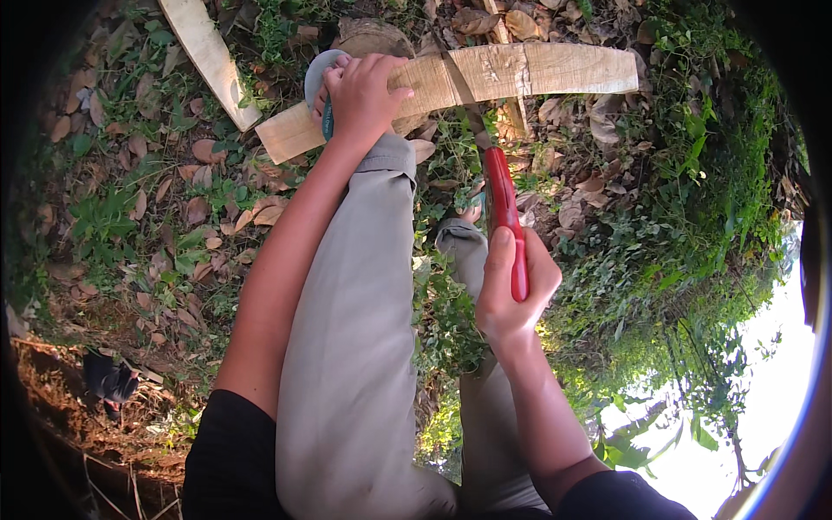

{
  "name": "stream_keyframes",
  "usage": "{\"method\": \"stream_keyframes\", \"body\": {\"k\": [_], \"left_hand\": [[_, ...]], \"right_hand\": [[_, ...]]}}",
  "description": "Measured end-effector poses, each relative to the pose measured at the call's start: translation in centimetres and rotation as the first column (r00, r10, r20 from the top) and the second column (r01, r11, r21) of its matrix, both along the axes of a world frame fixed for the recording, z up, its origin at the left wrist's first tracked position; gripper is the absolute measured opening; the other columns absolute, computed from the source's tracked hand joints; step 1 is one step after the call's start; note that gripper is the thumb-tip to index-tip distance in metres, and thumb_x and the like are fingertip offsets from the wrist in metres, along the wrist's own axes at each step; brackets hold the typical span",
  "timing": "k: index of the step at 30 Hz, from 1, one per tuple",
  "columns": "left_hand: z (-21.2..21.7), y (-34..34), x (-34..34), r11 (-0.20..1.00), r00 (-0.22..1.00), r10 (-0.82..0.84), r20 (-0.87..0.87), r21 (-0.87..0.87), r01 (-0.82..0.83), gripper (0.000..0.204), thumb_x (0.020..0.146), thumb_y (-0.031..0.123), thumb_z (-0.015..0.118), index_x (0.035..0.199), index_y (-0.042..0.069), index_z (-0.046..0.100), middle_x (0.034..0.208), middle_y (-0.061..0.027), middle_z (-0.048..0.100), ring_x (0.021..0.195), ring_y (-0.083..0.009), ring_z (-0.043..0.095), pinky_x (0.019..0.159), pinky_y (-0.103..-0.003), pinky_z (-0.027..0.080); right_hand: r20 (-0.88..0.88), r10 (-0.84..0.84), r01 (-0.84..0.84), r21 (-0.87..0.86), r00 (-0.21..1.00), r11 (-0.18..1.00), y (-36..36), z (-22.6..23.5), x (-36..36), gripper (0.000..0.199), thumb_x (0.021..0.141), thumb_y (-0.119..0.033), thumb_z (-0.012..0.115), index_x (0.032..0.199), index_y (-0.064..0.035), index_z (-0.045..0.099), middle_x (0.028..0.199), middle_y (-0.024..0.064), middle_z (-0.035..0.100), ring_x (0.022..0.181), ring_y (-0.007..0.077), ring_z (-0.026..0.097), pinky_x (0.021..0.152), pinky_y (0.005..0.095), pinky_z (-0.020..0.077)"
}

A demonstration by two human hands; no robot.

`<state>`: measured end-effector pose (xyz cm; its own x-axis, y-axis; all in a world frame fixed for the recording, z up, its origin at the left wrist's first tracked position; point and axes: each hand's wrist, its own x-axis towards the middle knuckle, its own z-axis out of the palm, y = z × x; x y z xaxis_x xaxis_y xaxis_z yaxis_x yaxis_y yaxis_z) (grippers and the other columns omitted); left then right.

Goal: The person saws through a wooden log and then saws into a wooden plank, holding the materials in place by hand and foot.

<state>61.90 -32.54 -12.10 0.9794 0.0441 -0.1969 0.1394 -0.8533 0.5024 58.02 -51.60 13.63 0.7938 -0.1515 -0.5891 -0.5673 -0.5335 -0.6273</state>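
Observation:
A long pale wooden plank point(520, 71) lies across a tree stump point(373, 36) in front of me. My left hand point(362, 91) presses down on the plank near its left end, and my foot in a grey-green sandal point(317, 80) rests on it just beside that hand. My right hand point(513, 290) grips the red handle of a hand saw point(504, 208). The saw's blade runs up from the handle to the plank and crosses it near the middle. My knees in grey trousers point(364, 286) fill the centre of the view.
A second pale plank point(210, 56) lies on the ground at the upper left. Dry brown leaves and low green plants cover the soil all around. Dense shrubs point(693, 217) stand on the right, and a dark object point(108, 380) lies at the lower left.

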Motion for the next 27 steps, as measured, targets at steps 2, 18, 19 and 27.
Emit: {"method": "stream_keyframes", "body": {"k": [2,18,19,27], "left_hand": [[-0.2,0.6,0.4,1.0,1.0,-0.003,0.01,-0.002,0.003,0.047,0.073,0.037,0.086,0.116,0.023,0.072,0.113,0.0018,0.069,0.112,-0.0224,0.062,0.101,-0.048,0.036],[-0.4,-0.8,0.9,1.0,0.999,0.003,0.051,0.016,-0.004,0.047,0.072,0.034,0.086,0.116,0.023,0.073,0.11,0.0018,0.071,0.11,-0.0216,0.063,0.097,-0.046,0.034],[-0.3,-1.0,0.9,1.0,0.999,0.011,0.048,0.018,-0.012,0.047,0.072,0.034,0.086,0.116,0.023,0.073,0.11,0.0018,0.071,0.11,-0.0216,0.063,0.097,-0.046,0.034],[-0.5,0.4,0.1,1.0,0.999,-0.016,0.047,0.022,0.015,0.048,0.074,0.038,0.085,0.118,0.024,0.072,0.116,0.0011,0.071,0.114,-0.0229,0.063,0.099,-0.049,0.035]], "right_hand": [[0.0,0.023,-0.023,0.037,1.0,0.999,2.3,-0.8,0.3,0.025,0.101,-0.018,0.062,0.083,-0.0005,0.061,0.056,-0.002,0.049,0.051,0.004,0.042,0.047,0.0259,0.0319],[0.185,0.137,-0.127,-0.064,0.973,0.99,2.7,-8.8,5.8,0.031,0.097,-0.018,0.065,0.073,0.0006,0.058,0.054,0.0129,0.053,0.044,0.0196,0.053,0.047,0.0331,0.0417],[0.175,0.117,-0.111,-0.049,0.978,0.993,2.1,-8.9,5.4,0.031,0.097,-0.018,0.064,0.074,0.0005,0.058,0.053,0.012,0.053,0.044,0.0187,0.053,0.047,0.0329,0.0415],[0.087,0.063,-0.064,0.015,0.994,0.998,-2.1,0.0,0.2,0.026,0.097,-0.012,0.065,0.074,-0.0023,0.058,0.052,0.0051,0.055,0.041,0.0112,0.05,0.042,0.0283,0.0391]]}}
